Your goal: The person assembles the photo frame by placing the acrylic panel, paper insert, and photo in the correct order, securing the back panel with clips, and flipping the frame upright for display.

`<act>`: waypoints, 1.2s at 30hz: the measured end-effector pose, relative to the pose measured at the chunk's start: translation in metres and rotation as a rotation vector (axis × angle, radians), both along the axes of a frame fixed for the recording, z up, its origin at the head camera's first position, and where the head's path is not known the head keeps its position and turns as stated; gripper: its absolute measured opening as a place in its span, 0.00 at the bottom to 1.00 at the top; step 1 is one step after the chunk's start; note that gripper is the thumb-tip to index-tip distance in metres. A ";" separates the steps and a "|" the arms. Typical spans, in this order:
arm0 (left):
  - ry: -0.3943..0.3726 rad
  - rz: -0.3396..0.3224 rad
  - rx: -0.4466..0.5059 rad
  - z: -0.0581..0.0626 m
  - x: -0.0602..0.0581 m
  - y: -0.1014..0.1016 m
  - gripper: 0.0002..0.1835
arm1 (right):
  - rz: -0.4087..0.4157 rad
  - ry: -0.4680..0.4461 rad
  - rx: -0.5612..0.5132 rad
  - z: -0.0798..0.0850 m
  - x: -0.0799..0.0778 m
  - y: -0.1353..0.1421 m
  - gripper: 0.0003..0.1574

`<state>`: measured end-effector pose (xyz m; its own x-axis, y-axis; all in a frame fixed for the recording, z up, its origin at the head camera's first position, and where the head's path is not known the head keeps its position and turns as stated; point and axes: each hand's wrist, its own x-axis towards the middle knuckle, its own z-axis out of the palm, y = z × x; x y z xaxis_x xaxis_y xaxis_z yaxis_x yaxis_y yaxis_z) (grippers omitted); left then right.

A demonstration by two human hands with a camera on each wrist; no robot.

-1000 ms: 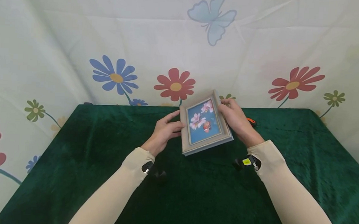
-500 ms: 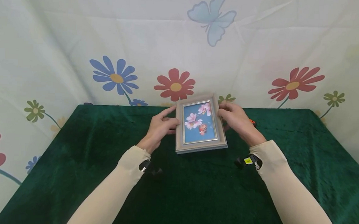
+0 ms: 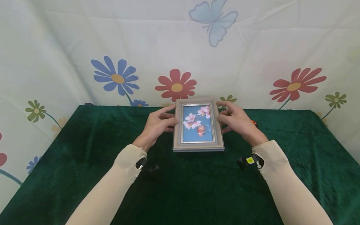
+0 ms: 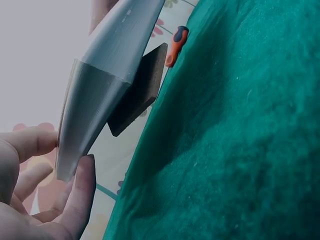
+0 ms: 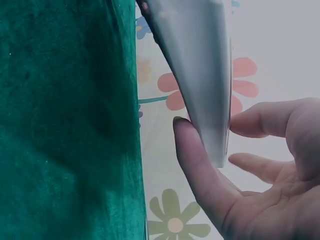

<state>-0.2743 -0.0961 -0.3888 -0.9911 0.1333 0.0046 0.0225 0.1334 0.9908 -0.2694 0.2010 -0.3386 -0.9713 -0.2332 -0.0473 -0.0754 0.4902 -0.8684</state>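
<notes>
A picture frame point(image 3: 199, 123) with a pale grey-beige border and pink blossoms on blue faces up in the head view. My left hand point(image 3: 156, 126) pinches its left edge between thumb and fingers. At the right edge, my right hand point(image 3: 238, 121) grips it the same way. The left wrist view shows the frame's silvery side point(image 4: 95, 90) raised off the cloth, with a dark brown panel point(image 4: 142, 90) sticking out from its back. In the right wrist view, the thumb and a finger point(image 5: 192, 155) sit on opposite faces of the frame's side.
Dark green velvety cloth point(image 3: 188, 193) covers the table. A tool with an orange and dark handle point(image 4: 177, 45) lies on it, mostly hidden behind my right hand in the head view. A white flower-printed curtain point(image 3: 141, 33) hangs behind the table's far edge.
The picture frame has turned from a slant to nearly straight and shifted slightly left. My left hand has moved left with it; both hands keep their hold.
</notes>
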 end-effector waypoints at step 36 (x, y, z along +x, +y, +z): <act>-0.066 -0.027 -0.038 -0.016 -0.006 0.001 0.30 | 0.011 -0.160 0.000 -0.035 -0.017 0.000 0.46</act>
<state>-0.2801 -0.0950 -0.4045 -0.9851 0.1585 -0.0666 -0.0390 0.1709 0.9845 -0.2864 0.2010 -0.3733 -0.9487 -0.2441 -0.2010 0.0581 0.4904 -0.8696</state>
